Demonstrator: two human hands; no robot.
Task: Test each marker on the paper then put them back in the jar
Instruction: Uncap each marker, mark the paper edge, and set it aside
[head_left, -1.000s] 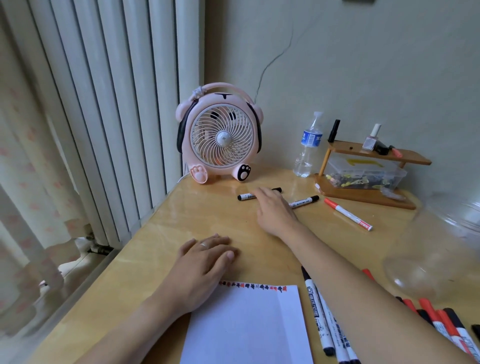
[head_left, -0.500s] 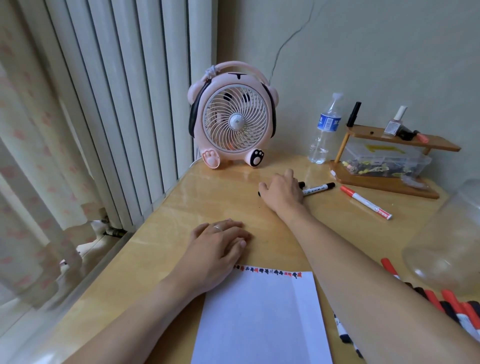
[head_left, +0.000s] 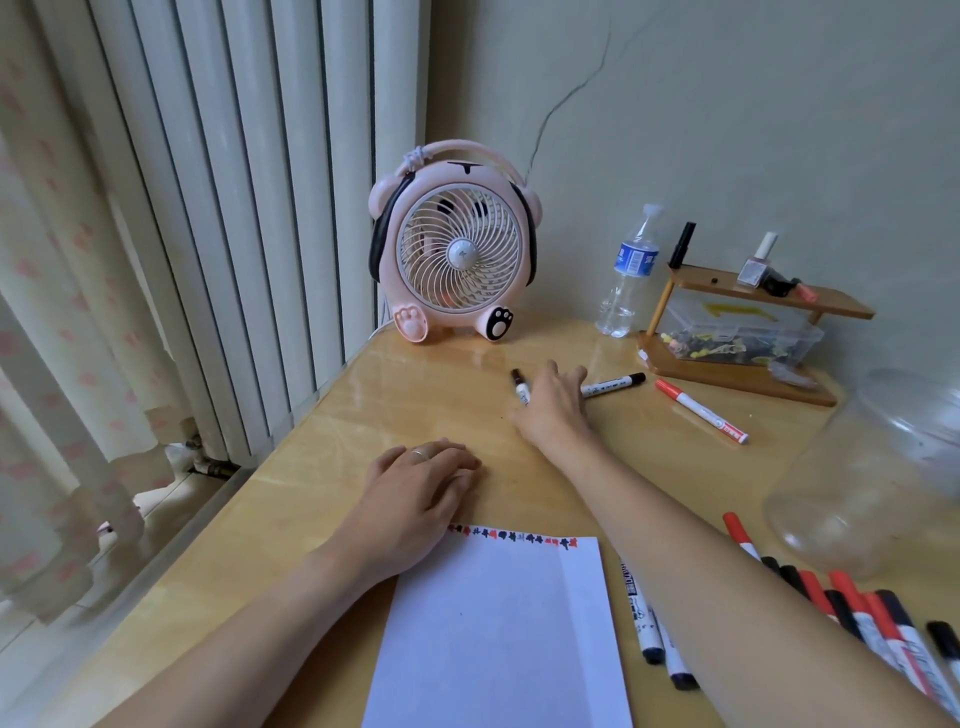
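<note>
At the far side of the table (head_left: 322, 467), the right hand (head_left: 550, 410) reaches forward with the arm stretched out, palm down, fingers spread over a black marker (head_left: 519, 387); whether its grip has closed on that marker I cannot tell. Just beside its fingertips lies a second black marker (head_left: 615, 384), and further right a red marker (head_left: 701, 410). Nearer the body, the left hand (head_left: 415, 499) rests flat, fingers relaxed and holding nothing, its heel touching the top left corner of the paper (head_left: 498, 639). On the right a clear jar (head_left: 878, 467) lies on its side; nothing shows inside it. More markers (head_left: 872, 618) lie near its mouth. A pink fan (head_left: 457, 244) stands at the back.
</note>
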